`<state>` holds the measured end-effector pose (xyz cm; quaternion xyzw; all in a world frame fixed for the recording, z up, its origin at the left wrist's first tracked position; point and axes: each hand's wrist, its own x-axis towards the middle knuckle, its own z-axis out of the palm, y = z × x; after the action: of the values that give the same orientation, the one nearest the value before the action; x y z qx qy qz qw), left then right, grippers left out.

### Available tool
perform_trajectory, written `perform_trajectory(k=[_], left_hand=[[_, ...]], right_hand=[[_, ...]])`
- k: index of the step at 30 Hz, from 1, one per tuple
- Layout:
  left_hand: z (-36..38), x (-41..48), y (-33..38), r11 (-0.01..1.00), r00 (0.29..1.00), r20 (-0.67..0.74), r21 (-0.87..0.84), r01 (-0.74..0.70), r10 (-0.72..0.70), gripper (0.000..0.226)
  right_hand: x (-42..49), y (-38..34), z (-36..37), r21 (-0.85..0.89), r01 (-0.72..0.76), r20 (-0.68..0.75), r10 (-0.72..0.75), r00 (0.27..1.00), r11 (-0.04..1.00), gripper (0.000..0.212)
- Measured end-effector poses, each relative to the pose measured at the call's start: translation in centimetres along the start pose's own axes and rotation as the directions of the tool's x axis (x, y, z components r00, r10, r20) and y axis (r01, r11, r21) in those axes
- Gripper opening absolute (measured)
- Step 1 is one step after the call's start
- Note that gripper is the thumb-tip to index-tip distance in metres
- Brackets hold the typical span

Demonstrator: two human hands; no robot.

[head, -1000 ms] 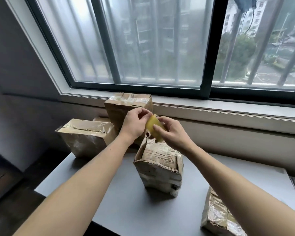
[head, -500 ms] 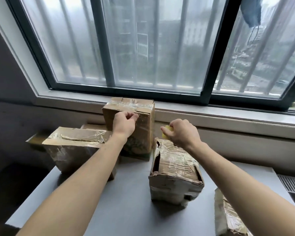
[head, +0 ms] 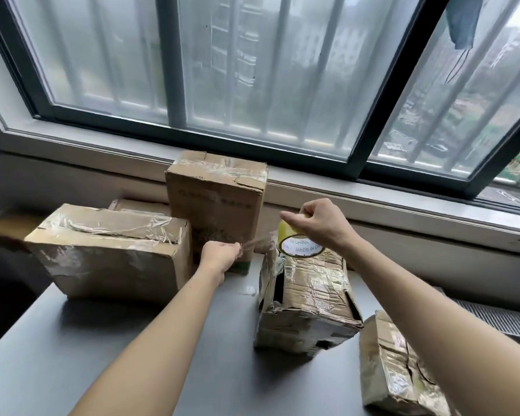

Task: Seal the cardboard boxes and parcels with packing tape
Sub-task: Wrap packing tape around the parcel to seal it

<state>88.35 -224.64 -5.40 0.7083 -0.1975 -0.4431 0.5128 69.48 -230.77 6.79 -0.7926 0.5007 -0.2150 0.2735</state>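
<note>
- Packing tape roll (head: 297, 241) pinched in right hand (head: 321, 223), sitting at the far end of the crumpled parcel (head: 306, 298), roughly 1 o'clock from table centre.
- Left hand (head: 219, 255) closed on the free tape end; clear strip (head: 255, 244) stretched toward 9 o'clock from the roll.
- Step: pulling out a length, not yet laid down.
- Next, likely: lower the strip over the parcel's torn left side, press, tear.
- Whether the strip touches the tall box (head: 216, 202) behind is hard to tell.
- Room: flat box (head: 108, 250) at 10 o'clock, another parcel (head: 400, 370) at 4 o'clock near the table (head: 72, 340) edge; open surface at 7 o'clock.
</note>
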Motion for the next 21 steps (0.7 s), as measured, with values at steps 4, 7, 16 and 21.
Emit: perform_trajectory(k=[4, 7, 16, 21], left_hand=[[2.0, 0.6, -2.6, 1.000, 0.999, 0.032, -0.028, 0.012, -0.011, 0.021], [3.8, 0.5, -3.7, 0.999, 1.000, 0.022, -0.033, 0.017, -0.017, 0.027], [8.1, -0.6, -4.5, 1.000, 1.000, -0.015, -0.027, -0.011, 0.010, 0.017], [8.3, -0.6, -4.5, 0.996, 0.996, -0.074, 0.080, -0.045, 0.050, 0.018]], right_hand=[[0.2, 0.7, 0.1, -0.033, -0.010, 0.023, 0.011, 1.000, 0.999, 0.045], [0.0, 2.0, -0.3, -0.044, -0.029, 0.019, 0.030, 0.999, 0.999, 0.045], [-1.0, 5.6, -1.6, -0.021, -0.076, -0.057, 0.074, 0.996, 0.997, 0.054], [-1.6, 7.6, -1.0, 0.099, -0.227, 0.003, 0.228, 0.974, 0.969, 0.075]])
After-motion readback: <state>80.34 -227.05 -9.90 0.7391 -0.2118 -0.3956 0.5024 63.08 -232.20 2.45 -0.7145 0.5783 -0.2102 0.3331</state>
